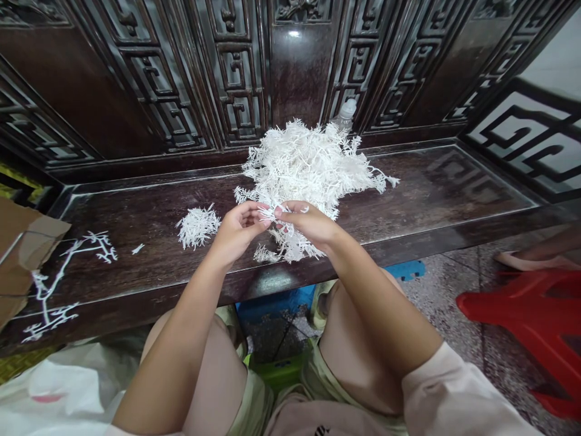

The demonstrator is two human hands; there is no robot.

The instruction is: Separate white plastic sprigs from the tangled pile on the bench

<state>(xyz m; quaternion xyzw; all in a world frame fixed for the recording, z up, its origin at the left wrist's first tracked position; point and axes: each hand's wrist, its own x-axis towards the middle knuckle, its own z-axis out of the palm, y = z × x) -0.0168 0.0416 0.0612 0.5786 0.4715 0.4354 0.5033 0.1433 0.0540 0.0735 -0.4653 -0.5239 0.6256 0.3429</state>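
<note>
Both hands meet in front of a big heap of white branched plastic sprigs (308, 160) on a dark wooden bench. My left hand (242, 225) pinches one end of a small white plastic sprig (269, 213) between thumb and fingers. The other end sits in the closed fingers of my right hand (308, 221), whose thumb presses on it. Left of my hands lies a smaller pile of short white pieces (198, 227). A few sprigs from the heap spill toward the bench's front edge below my right hand.
A long branched white frame (59, 281) and a cardboard box (22, 254) are at the bench's left end. Behind the heap stands a clear bottle (345, 115) against the carved backrest (299, 72). On the floor at right is a red plastic stool (531, 315).
</note>
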